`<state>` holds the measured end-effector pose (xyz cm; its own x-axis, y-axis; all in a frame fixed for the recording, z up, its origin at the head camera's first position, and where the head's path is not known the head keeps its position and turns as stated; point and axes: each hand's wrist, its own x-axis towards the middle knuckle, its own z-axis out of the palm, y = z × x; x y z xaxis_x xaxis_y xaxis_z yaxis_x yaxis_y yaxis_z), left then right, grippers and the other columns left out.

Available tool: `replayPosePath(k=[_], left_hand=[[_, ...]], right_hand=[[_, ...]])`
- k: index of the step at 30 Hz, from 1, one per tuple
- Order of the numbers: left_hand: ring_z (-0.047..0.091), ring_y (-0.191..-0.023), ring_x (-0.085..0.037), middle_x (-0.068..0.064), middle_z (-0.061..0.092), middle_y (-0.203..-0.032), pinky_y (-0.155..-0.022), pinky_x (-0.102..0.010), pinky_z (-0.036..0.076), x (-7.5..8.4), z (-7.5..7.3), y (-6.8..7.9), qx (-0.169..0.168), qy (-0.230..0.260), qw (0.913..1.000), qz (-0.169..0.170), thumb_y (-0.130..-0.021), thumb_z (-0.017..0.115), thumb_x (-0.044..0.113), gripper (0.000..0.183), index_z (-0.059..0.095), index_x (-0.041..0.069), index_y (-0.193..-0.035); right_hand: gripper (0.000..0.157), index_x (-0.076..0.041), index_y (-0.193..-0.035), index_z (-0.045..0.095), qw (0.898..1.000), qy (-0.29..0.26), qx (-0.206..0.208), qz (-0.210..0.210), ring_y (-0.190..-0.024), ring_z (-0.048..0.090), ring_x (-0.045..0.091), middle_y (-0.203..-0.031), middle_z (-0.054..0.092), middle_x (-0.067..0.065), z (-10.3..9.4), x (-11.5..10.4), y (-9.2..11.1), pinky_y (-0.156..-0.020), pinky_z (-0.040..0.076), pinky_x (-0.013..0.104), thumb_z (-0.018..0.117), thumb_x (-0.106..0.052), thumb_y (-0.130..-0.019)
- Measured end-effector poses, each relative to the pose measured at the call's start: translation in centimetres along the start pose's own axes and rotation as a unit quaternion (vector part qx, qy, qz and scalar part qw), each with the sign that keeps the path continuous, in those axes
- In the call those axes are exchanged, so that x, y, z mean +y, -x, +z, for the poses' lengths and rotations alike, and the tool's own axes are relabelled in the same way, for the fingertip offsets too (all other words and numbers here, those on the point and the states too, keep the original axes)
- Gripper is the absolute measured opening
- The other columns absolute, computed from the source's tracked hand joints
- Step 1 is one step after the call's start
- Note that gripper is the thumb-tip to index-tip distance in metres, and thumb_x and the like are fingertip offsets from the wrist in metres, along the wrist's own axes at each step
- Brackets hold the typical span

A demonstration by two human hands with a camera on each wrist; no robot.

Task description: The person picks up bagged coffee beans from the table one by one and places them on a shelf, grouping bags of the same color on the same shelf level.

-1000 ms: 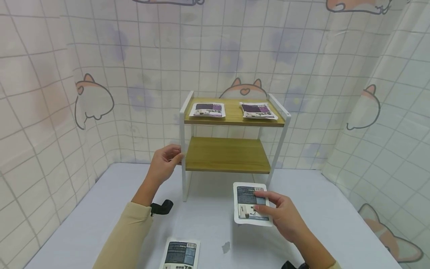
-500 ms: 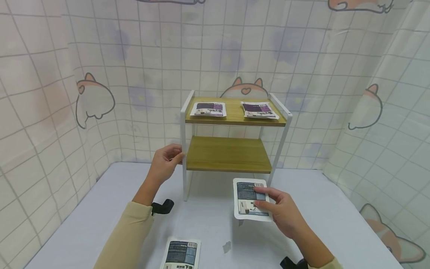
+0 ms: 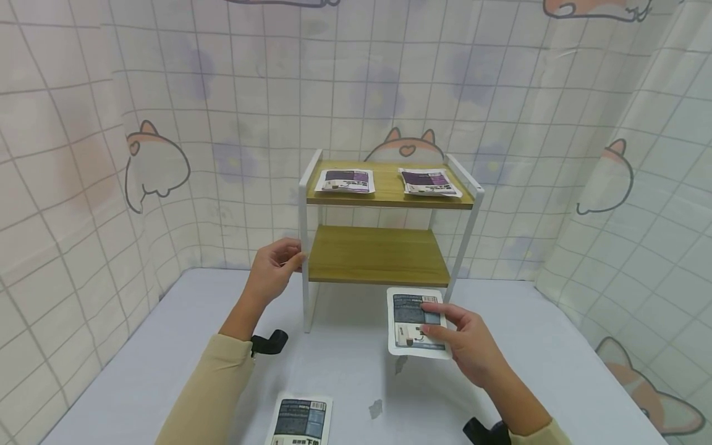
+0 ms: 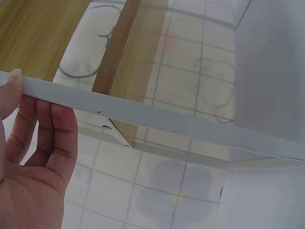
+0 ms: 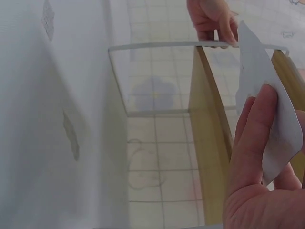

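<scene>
My left hand point(image 3: 272, 269) grips the left front post of a white-framed shelf point(image 3: 304, 247) with two wooden boards. In the left wrist view its thumb and fingers point(image 4: 64, 133) lie on either side of the white post point(image 4: 157, 119). A flat white packet point(image 3: 417, 343) with a dark blue and pale label is pinched by its right side in my right hand point(image 3: 473, 346), just in front of the lower board's point(image 3: 378, 253) right front edge. From the right wrist view, the fingers point(image 5: 255, 138) support the packet's plain white back point(image 5: 259, 67).
Two purple-labelled packets, one left point(image 3: 345, 181) and one right point(image 3: 429, 183), lie on the upper board point(image 3: 386, 198). Another blue-labelled packet point(image 3: 300, 420) lies on the white table point(image 3: 345, 371) near the front. A patterned curtain point(image 3: 256, 99) surrounds the table.
My right hand has risen slightly in the head view, bringing the pinched packet closer to the lower board. The left hand keeps its grip on the post.
</scene>
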<state>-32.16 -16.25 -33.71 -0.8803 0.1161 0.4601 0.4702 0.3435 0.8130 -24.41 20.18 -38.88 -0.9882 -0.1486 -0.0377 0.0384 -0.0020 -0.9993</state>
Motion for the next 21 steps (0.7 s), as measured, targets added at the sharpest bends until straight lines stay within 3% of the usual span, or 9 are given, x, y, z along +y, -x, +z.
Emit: replayPosePath(k=[7, 16, 21], left_hand=[[0.071, -0.091, -0.035, -0.026, 0.072, -0.105, -0.081, -0.022, 0.06, 0.0, 0.0, 0.0, -0.001, -0.001, 1.0, -0.002, -0.101, 0.064, 0.009, 0.019, 0.068, -0.003, -0.116], [0.072, -0.093, -0.036, -0.026, 0.072, -0.105, -0.085, -0.032, 0.062, 0.0, 0.0, 0.0, 0.001, -0.005, 1.0, -0.006, -0.101, 0.064, 0.009, 0.018, 0.068, -0.003, -0.115], [0.071, -0.093, -0.036, -0.026, 0.072, -0.107, -0.085, -0.032, 0.062, 0.1, 0.0, 0.0, 0.0, -0.003, 1.0, -0.009, -0.101, 0.064, 0.009, 0.019, 0.068, -0.002, -0.116]], right_hand=[[0.048, -0.006, -0.14, 0.061, 1.0, 0.017, 0.012, 0.002, -0.11, 0.066, 0.022, -0.163, 0.029, 0.016, -0.1, -0.5, -0.4, -0.09, 0.06, 0.027, 0.073, -0.008, -0.094], [0.049, -0.006, -0.141, 0.06, 1.0, 0.024, 0.011, -0.002, -0.112, 0.065, 0.023, -0.164, 0.028, 0.016, -0.4, -0.7, -1.0, -0.09, 0.06, 0.027, 0.073, -0.01, -0.094], [0.049, -0.006, -0.141, 0.061, 1.0, 0.018, 0.011, -0.002, -0.11, 0.066, 0.022, -0.163, 0.03, 0.015, -0.6, -0.6, -1.4, -0.09, 0.06, 0.027, 0.074, -0.011, -0.094]])
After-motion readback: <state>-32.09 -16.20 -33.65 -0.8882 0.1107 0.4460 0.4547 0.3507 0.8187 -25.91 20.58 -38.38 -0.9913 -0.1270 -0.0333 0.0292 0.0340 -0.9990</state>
